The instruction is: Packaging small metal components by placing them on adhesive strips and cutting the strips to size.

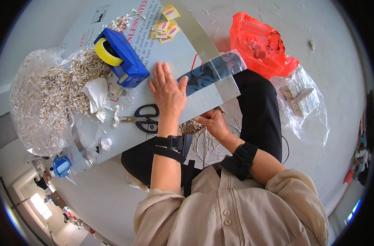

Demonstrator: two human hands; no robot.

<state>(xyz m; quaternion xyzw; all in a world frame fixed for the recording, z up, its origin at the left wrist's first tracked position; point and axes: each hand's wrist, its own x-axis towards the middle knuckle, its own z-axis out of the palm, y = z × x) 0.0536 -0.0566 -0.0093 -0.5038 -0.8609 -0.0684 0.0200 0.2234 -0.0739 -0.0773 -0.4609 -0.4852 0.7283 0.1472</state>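
My left hand (pixel 169 88) lies palm down on the film-covered table (pixel 133 104), fingers stretched out and thumb spread. Beside its thumb is a strip of see-through, dark-patterned plastic (pixel 207 74) that reaches over the table's right edge. My right hand (pixel 213 122) is lower, just past the table's near edge, with fingers bent together beside a heap of cotton swabs (pixel 190 126). What sits between those fingers is too small to make out. Black-handled scissors (pixel 147 119) lie left of my left wrist. A blue tape dispenser (pixel 131 67) with a yellow roll (pixel 108 53) stands beyond them.
At the left, a large clear bag (pixel 29 88) spills cotton swabs (pixel 68 84) onto the table, near crumpled tissue (pixel 97 95). Small yellow packets (pixel 165 30) lie at the far side. A red bag (pixel 258 45) and a clear bag of white packs (pixel 299 96) are on the right.
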